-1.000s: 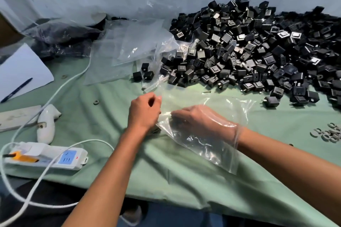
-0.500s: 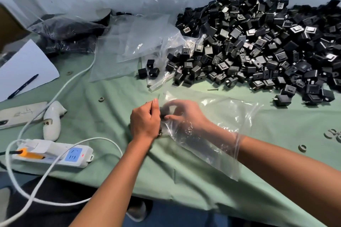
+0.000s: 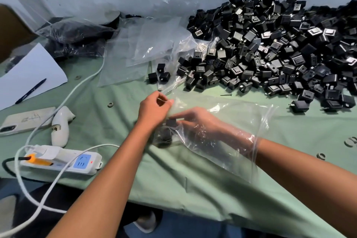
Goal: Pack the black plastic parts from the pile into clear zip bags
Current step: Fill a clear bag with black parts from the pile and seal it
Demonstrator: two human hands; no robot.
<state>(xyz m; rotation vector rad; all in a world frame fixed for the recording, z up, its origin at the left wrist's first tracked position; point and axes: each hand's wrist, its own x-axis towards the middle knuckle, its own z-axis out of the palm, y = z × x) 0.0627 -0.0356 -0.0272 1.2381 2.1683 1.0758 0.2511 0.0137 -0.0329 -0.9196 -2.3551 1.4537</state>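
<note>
Green cloth covers the bench [image 3: 193, 189], its near edge hanging toward the person's lap. Nearest on the left: a white power strip [image 3: 63, 162] with cables looping off the edge, a white handheld tool [image 3: 59, 127], a phone [image 3: 25, 120], then paper with a pen [image 3: 31, 91] on it.

Mid-bench, both hands work one clear zip bag [image 3: 222, 133]. The right hand [image 3: 195, 120] is inside it up to the wrist, fingers curled round a black part [image 3: 171, 122] at the bag's closed end; likely placing it deep so pieces settle at the bottom. A few dark parts already sit there, blurred by plastic. The left hand [image 3: 154, 109] pinches the bag's edge from outside, apparently to hold the film steady against the push.

Beyond the hands, three loose parts [image 3: 160, 75] lie just beside spare empty bags [image 3: 146, 52], kept near for reaching. Farther right spreads the pile [image 3: 280, 50], large and barely reduced, so packing looks early. At far left, filled bags [image 3: 75, 40] lie against the pale backdrop. Small rings [image 3: 350, 142] lie at the right edge.
</note>
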